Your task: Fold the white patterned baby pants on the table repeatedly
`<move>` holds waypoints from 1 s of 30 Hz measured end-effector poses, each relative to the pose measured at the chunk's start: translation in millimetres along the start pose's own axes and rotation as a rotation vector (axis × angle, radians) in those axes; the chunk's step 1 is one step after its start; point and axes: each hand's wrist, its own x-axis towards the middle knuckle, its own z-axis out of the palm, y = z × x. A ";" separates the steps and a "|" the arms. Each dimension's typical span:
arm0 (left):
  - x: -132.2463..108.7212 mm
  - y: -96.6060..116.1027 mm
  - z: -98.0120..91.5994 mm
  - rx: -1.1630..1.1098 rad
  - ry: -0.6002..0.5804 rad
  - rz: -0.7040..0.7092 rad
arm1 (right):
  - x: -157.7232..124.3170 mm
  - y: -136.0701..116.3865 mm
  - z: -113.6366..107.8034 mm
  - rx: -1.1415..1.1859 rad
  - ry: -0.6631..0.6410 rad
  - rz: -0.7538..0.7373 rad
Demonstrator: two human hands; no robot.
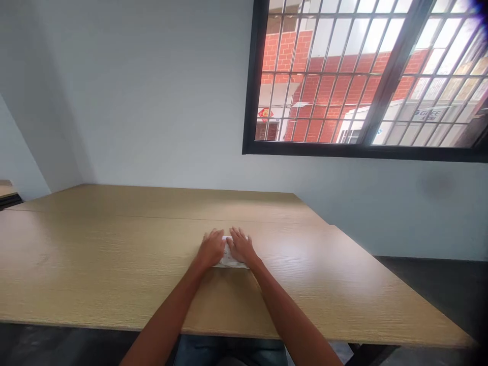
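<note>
A small white item with faint dark marks [230,260], flat like a folded cloth or packet, lies on the wooden table [114,264]. On its left side rests my left hand [212,247], palm down, its fingers slightly spread and bent. My right hand [241,245] lies over the right part of the item with its fingers stretched out and apart. Both hands cover much of the item, so its full shape is hidden. The thumbs are close together near its middle.
A pale wall [171,101] stands behind the table's far edge. At the upper right is a dark-framed window [305,148] with metal bars. The table's near edge runs just in front of my lap.
</note>
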 end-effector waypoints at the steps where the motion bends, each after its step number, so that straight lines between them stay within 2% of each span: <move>1: -0.4 5.8 5.8 0.008 -0.046 0.030 | -0.3 -2.9 3.5 -0.001 -0.024 -0.022; 3: -1.4 10.3 14.0 0.050 -0.121 0.060 | -1.3 -5.1 9.5 -0.043 -0.058 -0.007; 5: -2.2 5.5 15.2 0.094 -0.133 0.028 | -2.2 -2.9 11.7 -0.085 -0.058 0.048; 11: 2.6 -25.3 -1.1 0.044 -0.182 -0.212 | -3.1 13.8 -3.6 -0.126 -0.070 0.271; 15: 5.2 -31.8 -4.0 -0.003 -0.150 -0.283 | -3.5 28.3 -14.1 -0.172 -0.057 0.374; 19: 5.8 -27.9 -5.7 -0.005 -0.070 -0.230 | -0.1 37.3 -18.3 -0.152 -0.037 0.357; 23: 4.4 -17.0 -13.7 -0.064 0.190 -0.147 | -0.1 37.3 -22.8 -0.121 0.057 0.294; 25: 2.6 -10.7 -18.7 -0.151 0.284 -0.053 | -1.3 37.6 -25.0 -0.079 0.095 0.281; 27: 0.1 -5.1 -22.2 -0.277 0.248 0.092 | -2.3 39.0 -26.4 -0.029 0.122 0.276; 30: -4.8 0.6 -22.8 -0.398 0.041 0.223 | -3.0 41.1 -26.9 0.043 0.122 0.286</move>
